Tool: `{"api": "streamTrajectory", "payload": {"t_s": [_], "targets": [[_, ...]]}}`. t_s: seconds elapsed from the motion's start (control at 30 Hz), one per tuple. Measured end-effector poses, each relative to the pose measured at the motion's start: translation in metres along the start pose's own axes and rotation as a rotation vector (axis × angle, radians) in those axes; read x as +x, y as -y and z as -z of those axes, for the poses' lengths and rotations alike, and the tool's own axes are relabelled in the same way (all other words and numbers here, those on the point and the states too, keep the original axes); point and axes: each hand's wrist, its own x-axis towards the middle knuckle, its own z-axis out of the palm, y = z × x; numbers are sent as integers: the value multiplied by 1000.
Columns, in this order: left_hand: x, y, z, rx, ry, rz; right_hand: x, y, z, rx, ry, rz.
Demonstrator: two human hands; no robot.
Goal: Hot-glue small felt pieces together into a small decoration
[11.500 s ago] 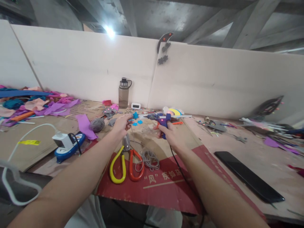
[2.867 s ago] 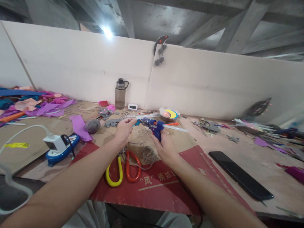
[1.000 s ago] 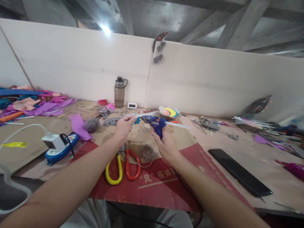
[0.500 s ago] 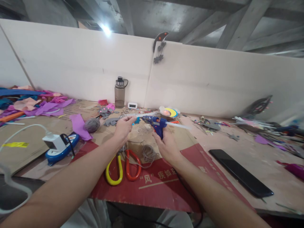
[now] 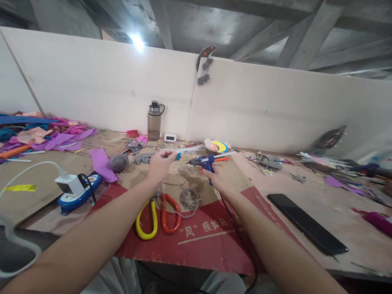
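My left hand (image 5: 157, 166) is raised over the cardboard, pinching a small blue felt piece (image 5: 178, 155) between its fingertips. My right hand (image 5: 221, 176) is wrapped round the handle of a blue hot glue gun (image 5: 206, 162), held low near the table with its nozzle pointing left towards the felt piece. A clear glue stick pokes out of the gun's back. The gun's black cord (image 5: 237, 234) trails towards me. Below my hands lie scissors (image 5: 159, 216) with one yellow and one orange handle, and a coil of grey cord (image 5: 190, 198).
A grey yarn ball (image 5: 118, 162), purple felt scraps (image 5: 102, 163) and a blue-and-white power strip (image 5: 78, 187) lie to the left. A water bottle (image 5: 154, 121) and small clock (image 5: 170, 137) stand by the white back panel. A black phone (image 5: 307, 223) lies right, with craft clutter beyond.
My right hand has lowered the glue gun towards the table and drawn its nozzle away from the felt piece. My left hand keeps the piece raised in almost the same place.
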Motion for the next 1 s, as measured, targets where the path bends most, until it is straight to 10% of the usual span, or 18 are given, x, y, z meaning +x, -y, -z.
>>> {"api": "streamTrajectory", "payload": {"t_s": [0.23, 0.47, 0.7, 1.0], "targets": [[-2, -12, 3, 453, -49, -451, 0, -4, 23, -635, -115, 6], [-7, -24, 9, 565, 44, -682, -18, 56, -26, 577, 33, 95], [-2, -12, 6, 193, 77, -193, -16, 88, -56, 1225, 215, -139], [1, -3, -3, -198, 104, 106, -4, 57, -51, 682, -76, 24]]}}
